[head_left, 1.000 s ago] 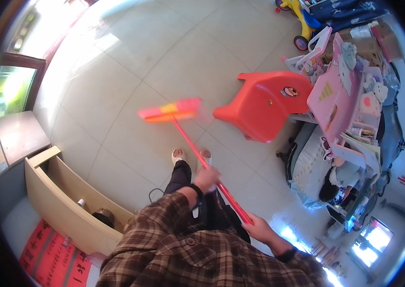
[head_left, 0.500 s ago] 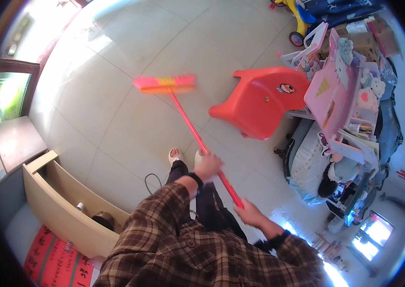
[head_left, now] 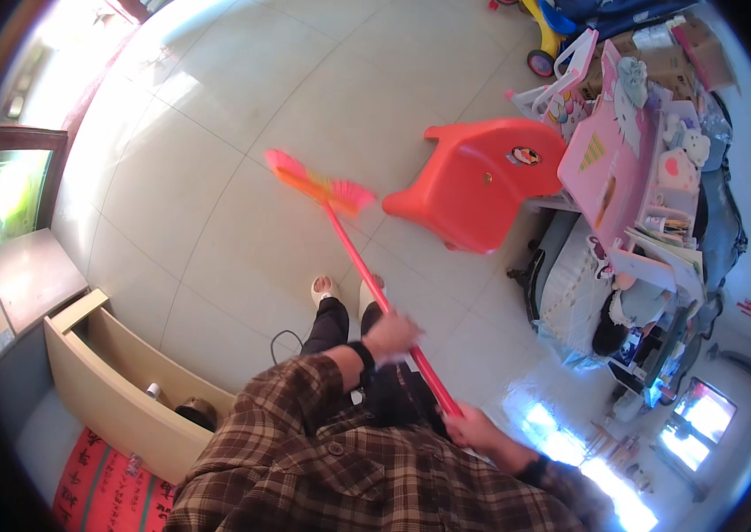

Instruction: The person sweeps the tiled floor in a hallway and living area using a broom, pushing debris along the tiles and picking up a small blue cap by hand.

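A broom with a red handle (head_left: 355, 254) slants across the head view, its pink, orange and yellow bristle head (head_left: 318, 184) over the tiled floor, slightly blurred. My left hand (head_left: 391, 337) is wrapped around the middle of the handle. Nearer my body, my right hand (head_left: 471, 427) grips the top end of it. Just right of the bristles stands a red plastic child's chair (head_left: 482, 182). Whether the bristles touch the floor, I cannot tell.
A pink child's desk (head_left: 610, 173) with toys and books stands beyond the chair at right. Behind it is a yellow and blue ride-on toy (head_left: 548, 35). At left sits a pale wooden cabinet with an open top (head_left: 118, 390). A dark cable (head_left: 282, 337) lies by my feet.
The broom head has swung right and slightly nearer, toward the chair, and its angle has turned. My hands have shifted slightly with the handle, both still gripping it.
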{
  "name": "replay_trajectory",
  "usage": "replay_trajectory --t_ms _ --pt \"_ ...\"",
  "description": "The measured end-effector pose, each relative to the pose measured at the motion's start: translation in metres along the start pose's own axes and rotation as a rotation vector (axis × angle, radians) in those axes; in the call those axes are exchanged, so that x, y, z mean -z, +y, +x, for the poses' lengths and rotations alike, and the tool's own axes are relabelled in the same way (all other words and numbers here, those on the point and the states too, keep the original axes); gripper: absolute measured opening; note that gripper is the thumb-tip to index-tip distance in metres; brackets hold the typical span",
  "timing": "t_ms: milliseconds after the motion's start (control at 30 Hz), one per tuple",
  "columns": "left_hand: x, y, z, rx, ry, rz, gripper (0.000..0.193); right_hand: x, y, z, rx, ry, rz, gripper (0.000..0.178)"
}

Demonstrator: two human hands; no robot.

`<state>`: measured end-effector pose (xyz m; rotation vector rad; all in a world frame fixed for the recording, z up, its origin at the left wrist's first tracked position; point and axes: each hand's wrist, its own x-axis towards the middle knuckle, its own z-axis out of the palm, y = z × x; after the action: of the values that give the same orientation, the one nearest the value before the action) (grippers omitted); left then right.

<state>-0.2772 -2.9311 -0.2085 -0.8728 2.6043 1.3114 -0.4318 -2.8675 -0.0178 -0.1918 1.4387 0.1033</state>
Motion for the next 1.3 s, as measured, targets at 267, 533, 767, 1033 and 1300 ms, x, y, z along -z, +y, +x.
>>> replay_trajectory --t_ms 267,533,767,1033,1300 --pt "0.062 -0.068 0.029 0.240 0.549 0.012 0.029 -0.024 -0.075 0.060 0.175 0.049 0.216 0.026" --pt "0.048 -0.050 0.054 0.156 0.468 0.046 0.020 -0.033 -0.079 0.058 0.134 0.122 0.287 0.030" --pt "0.046 -0.073 0.001 0.236 0.466 -0.062 0.020 -0.027 -0.085 0.067 0.033 -0.201 0.218 0.030" --pt "0.038 -0.024 -0.013 0.292 0.329 -0.037 0.021 -0.005 -0.044 0.032 -0.005 -0.296 0.310 0.028" --pt "0.033 -0.040 0.050 0.179 0.466 0.012 0.021 -0.020 -0.085 0.035 0.055 -0.028 0.300 0.027"
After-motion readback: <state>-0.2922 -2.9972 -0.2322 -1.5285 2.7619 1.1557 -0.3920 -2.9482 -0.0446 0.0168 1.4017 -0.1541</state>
